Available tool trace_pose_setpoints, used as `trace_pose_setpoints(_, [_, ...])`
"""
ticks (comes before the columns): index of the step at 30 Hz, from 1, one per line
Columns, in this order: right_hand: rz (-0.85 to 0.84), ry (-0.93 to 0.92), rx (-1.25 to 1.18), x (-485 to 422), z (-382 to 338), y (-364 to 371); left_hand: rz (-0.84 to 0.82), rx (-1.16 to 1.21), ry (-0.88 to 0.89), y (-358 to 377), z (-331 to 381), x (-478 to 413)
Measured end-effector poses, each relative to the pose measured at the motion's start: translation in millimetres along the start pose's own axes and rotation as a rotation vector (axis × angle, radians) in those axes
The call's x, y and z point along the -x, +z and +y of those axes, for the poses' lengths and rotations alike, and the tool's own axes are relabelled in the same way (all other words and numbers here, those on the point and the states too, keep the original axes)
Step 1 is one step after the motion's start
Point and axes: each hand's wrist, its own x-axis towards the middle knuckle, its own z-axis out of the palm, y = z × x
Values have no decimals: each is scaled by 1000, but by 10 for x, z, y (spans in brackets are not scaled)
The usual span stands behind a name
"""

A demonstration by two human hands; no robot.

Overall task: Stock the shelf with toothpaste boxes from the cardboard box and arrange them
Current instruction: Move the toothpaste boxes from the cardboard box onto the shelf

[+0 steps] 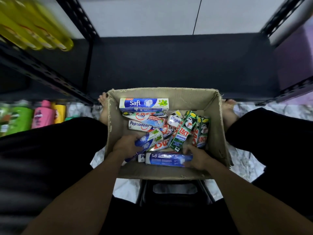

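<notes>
We reach into the carton (113,133): left grip (128,144) curled round a tilted Safi box (149,139), right grip (198,158) clasping a flat Safi box (168,159) just beside it (two at once, presumably to save trips); the shelf (169,65) lies beyond both.

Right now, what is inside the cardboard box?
The cardboard box holds loose toothpaste boxes: Safi, Pepsodent, green Zact. The left hand grips a tilted Safi box; the right hand holds a flat Safi box. Anything under the pile is hidden.

Brands read plainly — Safi box (144,103), Pepsodent box (140,127), ZACT Whitening box (182,132).
</notes>
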Motion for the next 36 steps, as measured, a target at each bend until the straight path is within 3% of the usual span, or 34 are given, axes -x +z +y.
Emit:
trace_pose_setpoints(4, [-57, -40, -74, 132, -95, -73, 78, 28, 44, -111, 100, 161])
trace_pose_setpoints(13, [75, -182, -146, 559, -525, -664, 203, -94, 192, -640, 457, 491])
trace_pose_setpoints(19, [318, -326, -202, 1364, -789, -1451, 401, -273, 405, -1269, 1054, 883])
trace_pose_setpoints(22, [530, -432, -148, 1942, -907, -1853, 514, -293, 515, -1553, 1491, 1221])
trace_pose_setpoints(27, [706, -547, -128, 2896, -1038, -2302, 699, -335, 673, -2021, 2086, 1840])
trace_pose_setpoints(36, [899, -780, -455, 4143, -1225, -2725, 914, -185, 897, -2944, 2726, 2727])
